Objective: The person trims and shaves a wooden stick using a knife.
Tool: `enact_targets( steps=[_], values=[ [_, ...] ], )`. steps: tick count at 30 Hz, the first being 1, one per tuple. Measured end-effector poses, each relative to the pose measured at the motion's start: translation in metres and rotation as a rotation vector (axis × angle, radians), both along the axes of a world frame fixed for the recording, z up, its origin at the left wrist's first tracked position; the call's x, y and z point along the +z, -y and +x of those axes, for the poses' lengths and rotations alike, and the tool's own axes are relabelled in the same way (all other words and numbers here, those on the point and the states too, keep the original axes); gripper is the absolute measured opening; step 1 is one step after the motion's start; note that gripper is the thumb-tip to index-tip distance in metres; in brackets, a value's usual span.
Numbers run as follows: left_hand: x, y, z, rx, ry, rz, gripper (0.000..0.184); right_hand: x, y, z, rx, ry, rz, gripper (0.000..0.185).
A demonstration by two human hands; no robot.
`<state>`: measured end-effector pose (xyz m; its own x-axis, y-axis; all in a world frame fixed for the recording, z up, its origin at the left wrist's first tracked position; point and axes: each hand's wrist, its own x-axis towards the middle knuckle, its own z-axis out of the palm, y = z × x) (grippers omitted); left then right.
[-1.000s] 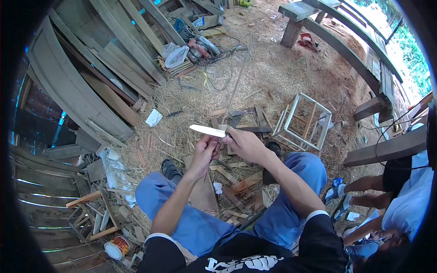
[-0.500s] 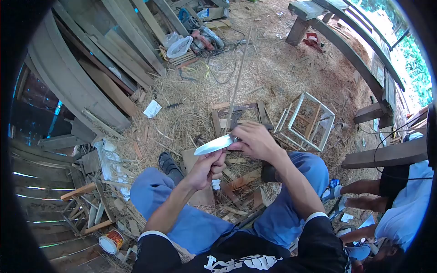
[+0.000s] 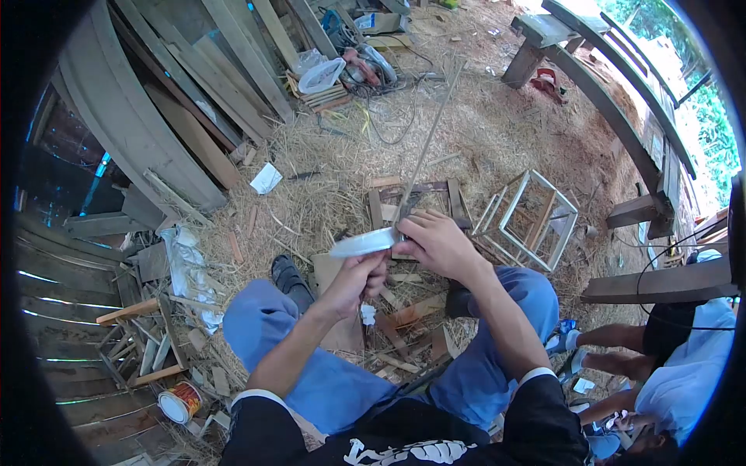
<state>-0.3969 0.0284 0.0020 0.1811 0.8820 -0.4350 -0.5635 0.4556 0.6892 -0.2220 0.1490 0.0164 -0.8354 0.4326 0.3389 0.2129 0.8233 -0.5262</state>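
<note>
My right hand is closed on the handle end of a knife, whose broad pale blade points left. Just under the blade, my left hand is closed, its thumb close to the blade's lower edge. A long thin wooden strip runs from the far ground down to my hands, passing behind my right fingers. Its near end seems to lie in my left hand, though the fingers and blade cover that spot. Beneath both hands, wood offcuts lie between my knees.
A pale wooden frame stands right of my hands. Power tools and a white basin are farther off. Boards lean at left, near a small wooden stool and a paint can. Another person is at right.
The knife blade has turned slightly in my right hand and its face looks paler and flatter. Both hands stay close together. The whole view has shifted a little.
</note>
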Motion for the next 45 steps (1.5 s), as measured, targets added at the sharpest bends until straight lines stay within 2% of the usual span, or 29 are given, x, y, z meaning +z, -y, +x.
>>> enact_targets(
  steps=[2,3,4,6,9,13,17,18,20,23,26,29,30,31,34,39,42,45],
  values=[
    [0.011,0.008,0.004,-0.03,0.088,0.012,0.013,0.007,-0.016,0.017,-0.226,-0.02,0.022,0.02],
    [0.021,0.008,0.002,-0.077,0.071,-0.032,0.013,0.028,-0.028,0.032,-0.208,0.1,0.044,0.015],
    [0.019,0.009,0.001,-0.057,0.097,-0.036,0.013,0.022,-0.035,0.036,-0.325,0.012,0.128,0.025],
    [0.013,0.005,-0.005,0.003,0.146,-0.005,0.014,0.024,-0.029,0.038,-0.394,0.073,0.146,0.021],
    [0.003,0.006,-0.007,0.014,0.076,-0.026,0.014,0.004,0.002,0.016,-0.191,0.037,0.109,0.019],
    [0.005,0.011,0.001,-0.027,0.071,0.001,0.015,0.014,-0.021,0.034,-0.359,-0.031,0.181,0.014],
    [0.011,0.001,-0.006,0.036,0.078,-0.006,0.015,0.013,-0.012,0.027,-0.451,0.048,0.174,0.015],
    [0.006,-0.004,-0.008,0.037,0.086,-0.003,0.015,-0.004,-0.007,0.021,-0.391,0.018,0.248,0.015],
    [-0.003,-0.009,-0.003,-0.007,0.06,-0.025,0.016,0.001,0.001,0.019,-0.235,-0.006,0.248,0.015],
    [0.001,-0.009,0.02,-0.021,0.092,-0.003,0.017,0.003,-0.034,0.046,-0.432,-0.02,0.199,0.016],
    [-0.005,-0.014,0.018,-0.017,0.107,0.04,0.017,0.005,-0.017,0.04,-0.482,-0.009,0.289,0.016],
    [-0.021,-0.007,0.016,-0.034,-0.033,-0.103,0.018,-0.007,-0.001,0.035,-0.311,0.011,0.305,0.017],
    [-0.017,-0.006,0.017,-0.051,0.003,-0.07,0.018,-0.01,0.002,0.035,-0.268,-0.002,0.321,0.017],
    [-0.011,-0.002,0.02,-0.069,0.044,-0.042,0.018,-0.008,-0.01,0.041,-0.4,-0.002,0.281,0.018],
    [-0.006,-0.003,0.025,-0.03,0.093,-0.023,0.017,0.001,-0.026,0.047,-0.461,-0.027,0.163,0.018],
    [-0.018,0.002,0.018,0.002,0.07,-0.061,0.016,-0.013,0.007,0.022,-0.222,-0.064,0.284,0.018],
    [-0.014,0.002,0.022,-0.016,0.051,-0.015,0.016,-0.004,-0.014,0.031,-0.385,-0.079,0.204,0.018],
    [-0.017,-0.002,0.021,-0.004,0.045,0.065,0.013,-0.008,-0.005,0.03,-0.378,-0.028,0.198,0.018]
  ],
)
